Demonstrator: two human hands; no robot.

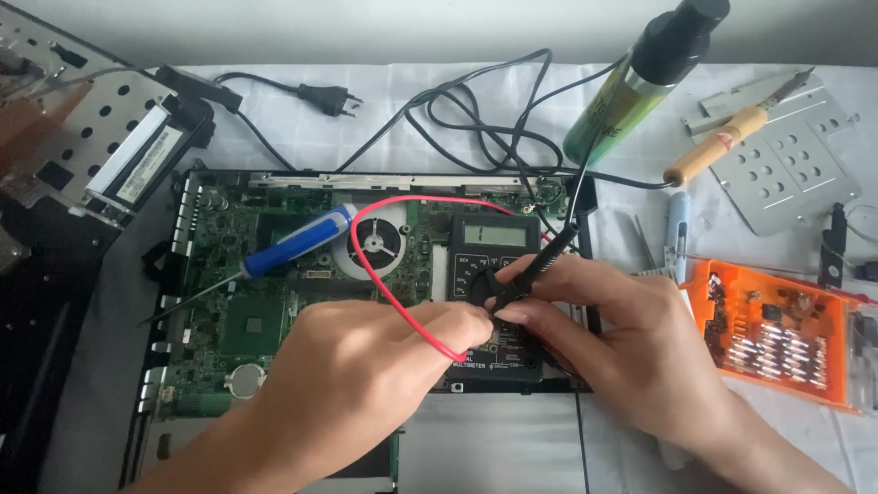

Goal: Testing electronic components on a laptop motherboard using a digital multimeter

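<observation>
A: Entry one. The multimeter (pixel 495 274) lies at centre frame, on top of the green circuit board (pixel 247 274), display facing up. Where are the hands?

B: Both meet over the meter's lower half. The right hand (pixel 613 338) comes in from the lower right; its fingers are pinched on the black probe (pixel 540 265), which slants up and to the right. The left hand (pixel 366 366) comes from the lower left, fingertips closed on the end of the red lead (pixel 384 265). The fingertips of the two hands touch or very nearly touch; the plug ends are hidden, so I cannot tell what they contact.

A: Route of the red lead?

B: It loops up from the left fingertips, arcs over the round cooling fan (pixel 370 242) and runs along the meter's upper edge.

A: Other items on the board?

B: A blue-handled screwdriver (pixel 293 242) lies slanted left of the fan, its tip pointing to the lower left. A coin cell (pixel 243 380) sits at the board's lower left.

A: Surroundings?

B: Upper right: a green spray can (pixel 640 82) with black cap, tilted; beside it a wooden-handled soldering iron (pixel 722 142) resting on a perforated metal plate (pixel 796 169). Right edge: an orange bit case (pixel 777 334), open. Top centre: tangled black cables and a power plug (pixel 325 94) on the white cloth (pixel 494 448).
</observation>
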